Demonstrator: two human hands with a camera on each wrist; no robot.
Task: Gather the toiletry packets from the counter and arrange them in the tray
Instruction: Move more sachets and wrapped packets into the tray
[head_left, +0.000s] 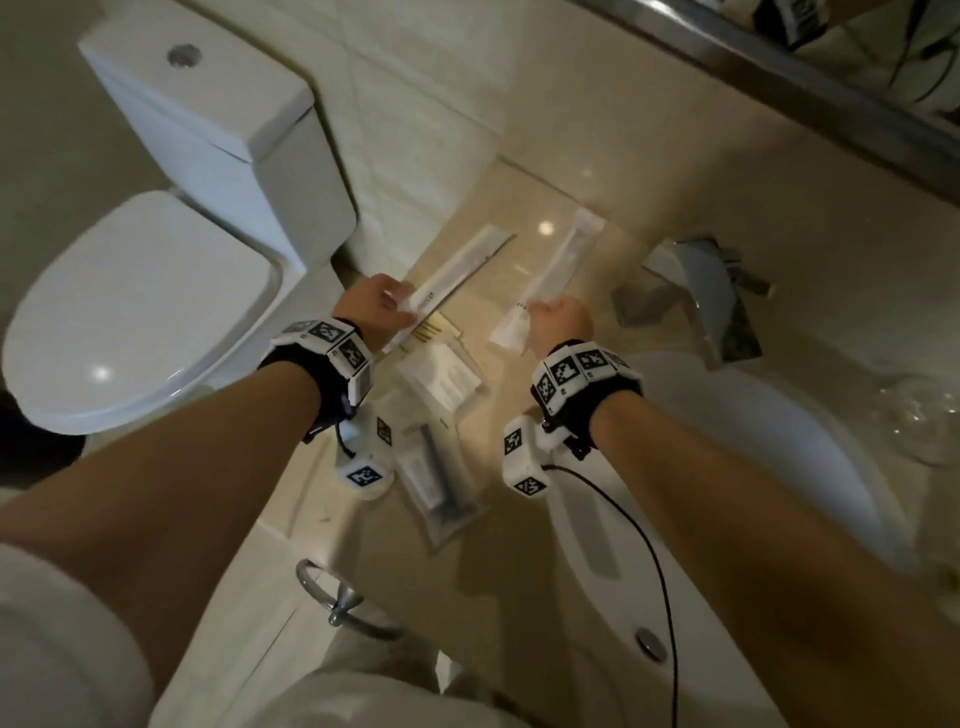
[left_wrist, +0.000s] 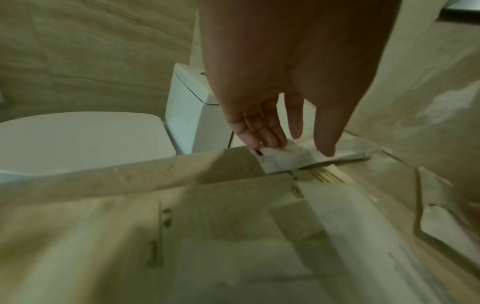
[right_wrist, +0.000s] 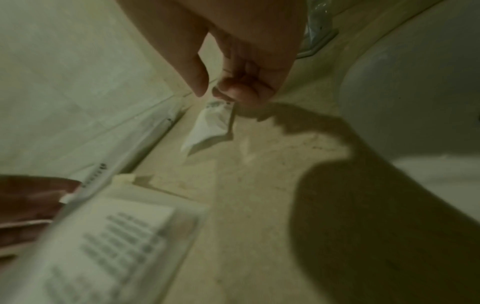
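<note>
Toiletry packets (head_left: 457, 270), long, light, crinkly: left hand (head_left: 371, 306) pinches one's near end; right hand (head_left: 561, 322) pinches another (head_left: 558, 260) likewise.

The left hand (head_left: 371, 306) holds one long white packet (head_left: 457, 273) at its near end, and the right hand (head_left: 561, 322) holds a second long packet (head_left: 558, 265). More packets (head_left: 441, 379) lie on the table (head_left: 519, 208) between the wrists.

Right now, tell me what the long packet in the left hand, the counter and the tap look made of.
Long packet: thin white paper or film, matte; it creases at the left hand.
Counter: polished beige stone, possibly marble; it shows glossy light spots.
Tap: chromed metal, mirror-bright.
</note>
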